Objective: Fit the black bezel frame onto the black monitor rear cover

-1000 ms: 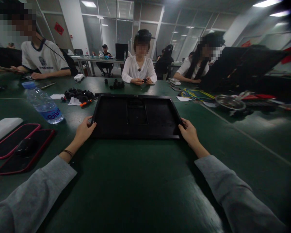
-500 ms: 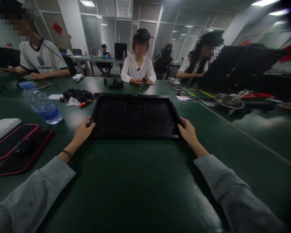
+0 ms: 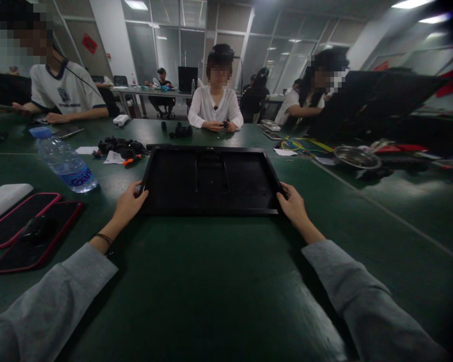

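Observation:
A wide black rectangular panel (image 3: 173,181) with a raised rim lies on the green table, its shape like a monitor's back casing. In its middle is a recessed rectangle. My left hand (image 3: 132,201) grips the left rim, thumb on top and fingers curled around the outer side. At the opposite short side, my right hand (image 3: 292,202) holds the right rim in the same way. The fingertips under both edges are hidden.
Left on the green table (image 3: 211,291) are a water bottle (image 3: 68,163), two red-edged phone-like slabs and a black mouse (image 3: 38,229). Behind lie black parts (image 3: 123,148). A metal bowl (image 3: 357,157) and cables are at right. Several people sit around.
My hands and the black panel stay in place; the view has shifted very slightly. The person at the right has raised a forearm a little.

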Tool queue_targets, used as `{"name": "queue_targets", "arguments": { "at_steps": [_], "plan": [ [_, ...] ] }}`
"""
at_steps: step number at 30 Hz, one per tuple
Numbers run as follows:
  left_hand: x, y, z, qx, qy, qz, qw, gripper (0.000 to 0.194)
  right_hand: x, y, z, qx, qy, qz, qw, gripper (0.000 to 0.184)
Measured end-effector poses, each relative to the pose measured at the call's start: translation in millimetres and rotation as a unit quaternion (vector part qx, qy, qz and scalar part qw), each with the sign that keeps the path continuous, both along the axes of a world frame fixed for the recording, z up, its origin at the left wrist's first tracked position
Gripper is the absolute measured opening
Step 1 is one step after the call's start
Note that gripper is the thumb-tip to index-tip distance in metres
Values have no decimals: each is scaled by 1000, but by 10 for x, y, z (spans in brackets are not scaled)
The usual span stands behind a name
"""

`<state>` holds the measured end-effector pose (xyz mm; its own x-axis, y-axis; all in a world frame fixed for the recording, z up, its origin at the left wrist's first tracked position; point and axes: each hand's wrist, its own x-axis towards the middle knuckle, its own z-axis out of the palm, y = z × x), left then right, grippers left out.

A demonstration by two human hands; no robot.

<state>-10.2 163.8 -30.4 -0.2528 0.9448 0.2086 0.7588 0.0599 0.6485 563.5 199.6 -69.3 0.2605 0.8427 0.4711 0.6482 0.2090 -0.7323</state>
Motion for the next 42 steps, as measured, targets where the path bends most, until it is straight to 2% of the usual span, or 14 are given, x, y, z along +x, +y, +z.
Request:
{"name": "queue_targets", "arguments": {
  "at_steps": [26, 42],
  "plan": [
    [51, -41, 77, -19, 8, 6, 1000, 64, -42, -34, 49, -8, 10, -2, 1000, 54],
    [17, -15, 28, -10, -1, -3, 1000, 64, -22, -25, 22, -1, -4, -3, 1000, 53]
  ]
}}
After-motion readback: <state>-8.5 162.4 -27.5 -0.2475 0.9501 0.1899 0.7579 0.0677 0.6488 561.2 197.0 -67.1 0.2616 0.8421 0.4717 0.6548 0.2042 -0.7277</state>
